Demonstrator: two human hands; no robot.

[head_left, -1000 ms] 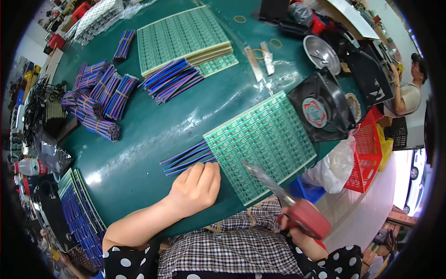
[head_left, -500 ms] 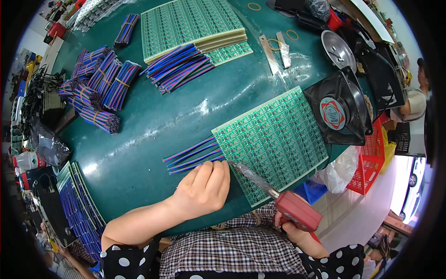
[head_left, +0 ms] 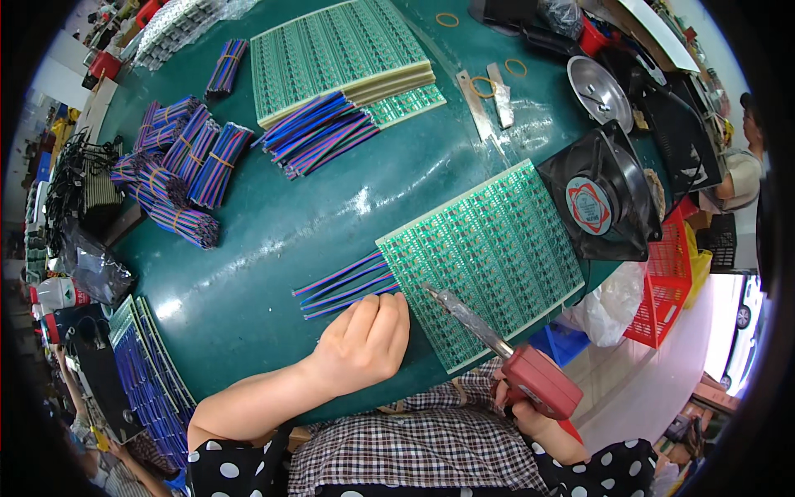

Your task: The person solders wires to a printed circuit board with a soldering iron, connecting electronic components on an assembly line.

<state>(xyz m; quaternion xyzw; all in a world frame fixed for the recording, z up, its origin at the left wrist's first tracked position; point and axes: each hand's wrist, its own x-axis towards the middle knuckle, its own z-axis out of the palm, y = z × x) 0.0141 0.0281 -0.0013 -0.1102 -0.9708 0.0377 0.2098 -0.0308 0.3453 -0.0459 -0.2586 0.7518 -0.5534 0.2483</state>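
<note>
A green panel of small circuit boards (head_left: 489,257) lies tilted on the table before me. Several flat ribbon wires (head_left: 344,277), blue, black and pink, run from its left edge. My left hand (head_left: 364,335) is closed in a pinch at that edge, beside the lowest wire; its fingertips hide whatever is between them. My right hand (head_left: 522,406) grips a soldering iron (head_left: 542,383) with a red, gun-shaped body, partly hiding the fingers. The iron's long shaft points up and left, its tip over the panel's left part, a little right of my left fingertips.
A black fan (head_left: 592,199) stands against the panel's right side. Farther back are a stack of green panels (head_left: 339,50), loose wires (head_left: 319,137) and banded wire bundles (head_left: 178,157). Wired panels (head_left: 149,373) lie at left. A metal dish (head_left: 598,93) and red basket (head_left: 662,282) are at right.
The soldering iron's tip has moved right, away from my left fingertips and over the panel. My left hand stays pinched at the panel's edge. The whole view has shifted slightly.
</note>
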